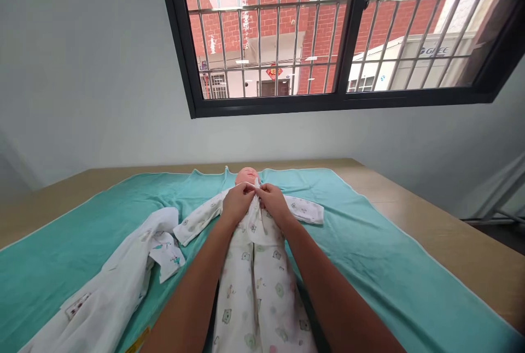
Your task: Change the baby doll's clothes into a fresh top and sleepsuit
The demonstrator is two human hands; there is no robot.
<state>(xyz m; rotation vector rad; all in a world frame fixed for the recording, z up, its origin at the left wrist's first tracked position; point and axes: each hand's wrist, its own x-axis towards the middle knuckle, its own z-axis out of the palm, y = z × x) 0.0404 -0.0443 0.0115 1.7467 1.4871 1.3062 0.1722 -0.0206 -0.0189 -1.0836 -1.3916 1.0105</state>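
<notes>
A baby doll (246, 175) lies on its back with its head toward the wall. It wears a white baby outfit (262, 282) printed with small animals, its sleeves spread to both sides. At the neckline, my left hand (238, 203) pinches the cloth on the left of the front opening. Close beside it, my right hand (272, 203) grips the collar edge on the right, and a small white tip of fabric stands up between the two. My fingers hide the fastening itself. Below the hands the front overlaps in folds.
A turquoise blanket (369, 265) covers most of the wooden table (443, 233). Another white baby garment (118, 282) lies crumpled at the left. Something yellow (138, 340) shows near my left forearm. A barred window (270, 104) is set in the wall beyond.
</notes>
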